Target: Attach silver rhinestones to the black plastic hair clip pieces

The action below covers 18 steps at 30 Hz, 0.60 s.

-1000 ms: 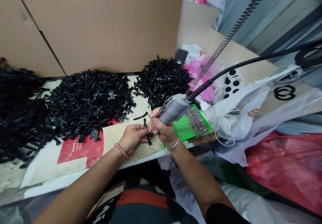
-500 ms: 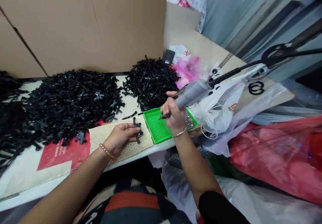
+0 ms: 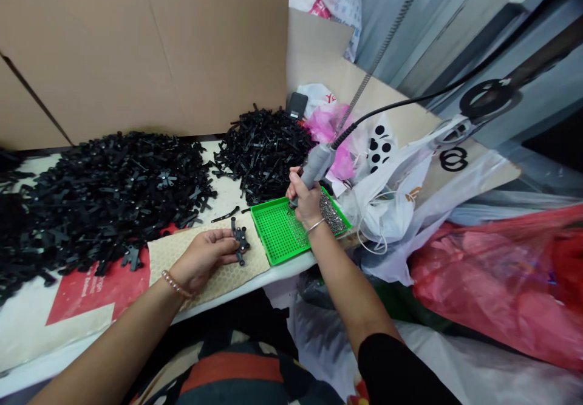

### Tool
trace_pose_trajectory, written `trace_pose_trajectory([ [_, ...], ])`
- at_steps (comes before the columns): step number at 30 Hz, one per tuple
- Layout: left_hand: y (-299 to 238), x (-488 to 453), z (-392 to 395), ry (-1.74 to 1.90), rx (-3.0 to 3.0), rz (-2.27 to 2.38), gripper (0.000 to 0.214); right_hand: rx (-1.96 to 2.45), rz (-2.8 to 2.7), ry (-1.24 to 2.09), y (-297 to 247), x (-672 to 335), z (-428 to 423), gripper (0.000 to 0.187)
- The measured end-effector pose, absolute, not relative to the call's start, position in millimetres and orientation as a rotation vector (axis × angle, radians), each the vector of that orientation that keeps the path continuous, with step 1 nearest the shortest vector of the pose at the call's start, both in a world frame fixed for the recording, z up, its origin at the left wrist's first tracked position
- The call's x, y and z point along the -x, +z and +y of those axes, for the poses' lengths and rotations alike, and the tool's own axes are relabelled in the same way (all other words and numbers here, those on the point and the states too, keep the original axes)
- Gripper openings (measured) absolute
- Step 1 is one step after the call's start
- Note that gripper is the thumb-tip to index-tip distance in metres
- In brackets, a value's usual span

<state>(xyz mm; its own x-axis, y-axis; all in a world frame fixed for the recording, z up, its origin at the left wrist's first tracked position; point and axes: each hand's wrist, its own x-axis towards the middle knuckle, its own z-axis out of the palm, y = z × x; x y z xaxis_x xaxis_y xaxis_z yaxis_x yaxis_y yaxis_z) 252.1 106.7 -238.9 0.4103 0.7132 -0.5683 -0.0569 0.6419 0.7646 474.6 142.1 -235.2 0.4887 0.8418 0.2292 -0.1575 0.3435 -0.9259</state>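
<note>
My right hand [image 3: 306, 200] is wrapped round a grey electric screwdriver [image 3: 317, 163], held tilted with its tip down at the green perforated tray [image 3: 277, 253]. Small silvery screws [image 3: 331, 214] lie heaped in the tray's right part, and a few sit across its grid. My left hand [image 3: 210, 257] pinches a small black part with several arms [image 3: 242, 244] between thumb and fingers, over a beige textured mat [image 3: 169, 253] just left of the tray. Whether the screwdriver's tip touches a screw, I cannot tell.
A large heap of black parts [image 3: 122, 192] spreads over the left of the table, and a smaller heap [image 3: 268, 150] stands behind the tray. One loose black strip [image 3: 226, 214] lies near the mat. Plastic bags [image 3: 387, 198] crowd the right. The screwdriver hangs from a coil spring [image 3: 387, 40].
My right hand has tipped the screwdriver more upright, bringing its tip down toward the tray. My left hand still holds the black part. The whole view has shifted slightly.
</note>
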Motion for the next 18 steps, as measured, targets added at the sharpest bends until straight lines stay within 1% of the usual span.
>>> trace_pose_trajectory([
  [7,-235.7,-253.4,106.8,0.552,-0.719,1.052,0.011,1.019,-0.829,0.752,-240.2,-476.6,145.5,0.033],
  [18,-235.8,-253.1,107.0,0.552,-0.700,1.046,0.014,1.052,-0.867,0.738,-242.9,-474.9,145.2,0.031],
])
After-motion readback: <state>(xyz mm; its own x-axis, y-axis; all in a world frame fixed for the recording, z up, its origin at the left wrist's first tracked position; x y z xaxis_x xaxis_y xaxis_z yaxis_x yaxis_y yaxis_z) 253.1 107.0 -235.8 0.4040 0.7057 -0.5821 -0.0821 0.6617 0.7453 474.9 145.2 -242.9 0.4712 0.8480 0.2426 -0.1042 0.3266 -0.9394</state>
